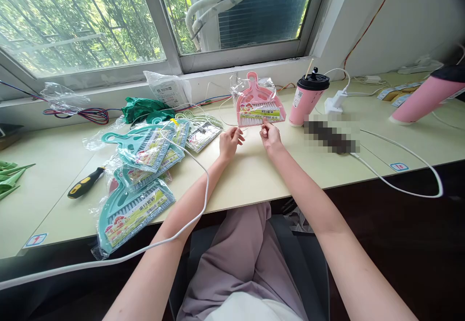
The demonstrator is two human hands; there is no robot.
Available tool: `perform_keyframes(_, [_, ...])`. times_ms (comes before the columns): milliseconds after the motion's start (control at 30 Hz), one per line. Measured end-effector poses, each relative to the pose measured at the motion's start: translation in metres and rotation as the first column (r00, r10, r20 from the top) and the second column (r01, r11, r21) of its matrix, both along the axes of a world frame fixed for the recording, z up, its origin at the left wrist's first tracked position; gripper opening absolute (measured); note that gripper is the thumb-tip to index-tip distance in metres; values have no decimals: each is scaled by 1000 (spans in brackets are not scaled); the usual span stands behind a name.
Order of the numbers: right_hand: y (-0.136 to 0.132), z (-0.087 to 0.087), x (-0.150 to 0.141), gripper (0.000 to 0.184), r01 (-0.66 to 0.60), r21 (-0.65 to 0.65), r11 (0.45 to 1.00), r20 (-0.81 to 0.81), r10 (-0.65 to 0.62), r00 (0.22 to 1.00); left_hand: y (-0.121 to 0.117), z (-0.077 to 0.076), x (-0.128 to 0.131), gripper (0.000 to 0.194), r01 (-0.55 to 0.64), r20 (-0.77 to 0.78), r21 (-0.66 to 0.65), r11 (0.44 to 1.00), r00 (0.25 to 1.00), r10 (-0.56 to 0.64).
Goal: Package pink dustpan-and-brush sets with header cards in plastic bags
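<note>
My right hand (271, 136) pinches the lower edge of a pink dustpan and brush set (258, 99) in a clear plastic wrapper. The set is tilted up with its handle at the top and its printed label facing me. To the left of it, my left hand (229, 142) is just above the table, fingers loosely bent and apart, with nothing seen in them. Several wrapped teal dustpan and brush sets (136, 212) lie in an overlapping pile on the left, and a white-labelled packaged brush (203, 136) lies at the pile's right side.
A pink cup (308, 100) with a black lid stands right of my right hand, near a white plug (336, 102). A white cable (181, 231) crosses over my left forearm. A screwdriver (86, 183) and crumpled green plastic (147, 109) lie left. A window (232, 56) is behind.
</note>
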State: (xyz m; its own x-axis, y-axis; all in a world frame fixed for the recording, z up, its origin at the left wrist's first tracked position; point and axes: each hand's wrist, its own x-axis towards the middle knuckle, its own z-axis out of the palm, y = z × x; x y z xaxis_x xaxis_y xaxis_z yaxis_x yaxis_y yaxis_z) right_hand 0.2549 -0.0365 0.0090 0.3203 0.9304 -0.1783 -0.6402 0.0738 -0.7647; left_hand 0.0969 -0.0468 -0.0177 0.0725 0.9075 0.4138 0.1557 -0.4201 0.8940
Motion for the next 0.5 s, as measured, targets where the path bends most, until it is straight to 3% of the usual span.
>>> perform_keyframes(167, [-1, 5, 1, 37, 3, 11, 1000, -36, -2, 999, -9, 2, 7, 36, 18, 32, 10, 1000, 999, -18])
perform_keyframes(333, [-1, 11, 11, 37, 60, 23, 998, -121, -57, 991, -23, 4, 20, 35, 94, -52, 49, 994, 994, -91])
perform_keyframes(500, [0, 9, 14, 34, -33, 28, 999, -39, 34, 999, -23, 4, 16, 46, 61, -89, 74, 995, 995, -54])
